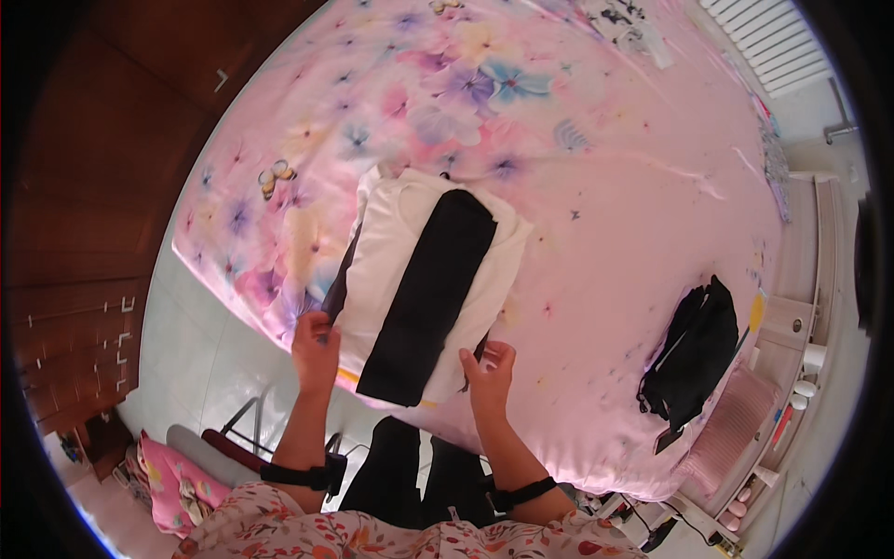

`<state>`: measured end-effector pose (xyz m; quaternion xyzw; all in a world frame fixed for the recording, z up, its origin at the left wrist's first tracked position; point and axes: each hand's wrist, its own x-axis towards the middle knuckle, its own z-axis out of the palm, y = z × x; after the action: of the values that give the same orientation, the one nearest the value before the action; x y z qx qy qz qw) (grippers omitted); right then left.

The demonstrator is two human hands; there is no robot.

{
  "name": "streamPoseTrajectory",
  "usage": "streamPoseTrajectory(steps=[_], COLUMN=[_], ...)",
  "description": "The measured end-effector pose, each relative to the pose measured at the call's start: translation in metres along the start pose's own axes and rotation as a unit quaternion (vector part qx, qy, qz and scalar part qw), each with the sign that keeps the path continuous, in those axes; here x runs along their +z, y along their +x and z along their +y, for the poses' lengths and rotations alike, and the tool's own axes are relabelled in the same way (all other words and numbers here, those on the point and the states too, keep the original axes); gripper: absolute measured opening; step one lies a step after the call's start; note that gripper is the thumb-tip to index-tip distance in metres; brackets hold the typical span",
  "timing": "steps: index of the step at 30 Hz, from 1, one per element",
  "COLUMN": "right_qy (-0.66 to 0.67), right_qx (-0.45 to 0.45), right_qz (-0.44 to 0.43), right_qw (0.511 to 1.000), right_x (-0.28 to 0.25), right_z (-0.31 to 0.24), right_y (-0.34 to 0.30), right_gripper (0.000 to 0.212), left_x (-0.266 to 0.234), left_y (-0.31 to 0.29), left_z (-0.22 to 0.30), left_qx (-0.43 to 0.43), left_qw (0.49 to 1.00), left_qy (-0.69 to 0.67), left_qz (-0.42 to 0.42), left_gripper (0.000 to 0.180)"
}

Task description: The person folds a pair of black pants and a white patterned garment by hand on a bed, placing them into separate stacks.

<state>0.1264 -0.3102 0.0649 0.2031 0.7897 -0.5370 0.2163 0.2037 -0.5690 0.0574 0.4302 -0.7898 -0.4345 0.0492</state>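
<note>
A white top [385, 233] lies spread on the near edge of the bed, and a long folded black garment [430, 296] rests slantwise on it. Dark grey cloth [341, 280] shows from under the white top on its left side, with another dark bit at the right. At the lower left corner, my left hand [317, 352] has its fingers closed on the dark cloth. My right hand [489, 369] pinches the dark edge at the lower right. How the layers run beneath the white top is hidden.
The bed has a pink flowered sheet [643, 252]. A crumpled black garment [691, 356] lies to the right, by a pink pillow [736, 429] and the headboard shelf [808, 317]. Brown cabinets [93, 186] stand at the left. A folding chair [244, 430] is near my left side.
</note>
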Motion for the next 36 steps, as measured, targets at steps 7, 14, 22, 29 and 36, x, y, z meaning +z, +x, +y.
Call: streamPoseTrajectory(steps=[7, 14, 22, 29, 36], right_qy=[0.174, 0.218, 0.189, 0.16, 0.172], right_qx=[0.104, 0.089, -0.021, -0.087, -0.174], right_qz=[-0.087, -0.17, -0.165, -0.166, -0.185], right_qw=[0.975, 0.957, 0.968, 0.969, 0.952], right_x=[-0.011, 0.001, 0.015, -0.003, 0.058], right_z=[-0.018, -0.018, -0.037, -0.107, -0.172], right_y=[0.059, 0.067, 0.066, 0.044, 0.064], right_gripper=[0.078, 0.076, 0.067, 0.072, 0.078], left_x=[0.028, 0.046, 0.055, 0.021, -0.029], left_y=[0.041, 0.04, 0.014, 0.002, 0.078], left_z=[0.005, 0.017, 0.095, 0.171, 0.179], left_qx=[-0.041, -0.114, -0.102, 0.002, 0.107], left_qw=[0.977, 0.966, 0.931, 0.973, 0.981], left_qy=[-0.118, -0.148, -0.199, -0.133, -0.133], left_qz=[-0.171, -0.177, -0.289, -0.19, -0.091], left_gripper=[0.083, 0.085, 0.081, 0.075, 0.063])
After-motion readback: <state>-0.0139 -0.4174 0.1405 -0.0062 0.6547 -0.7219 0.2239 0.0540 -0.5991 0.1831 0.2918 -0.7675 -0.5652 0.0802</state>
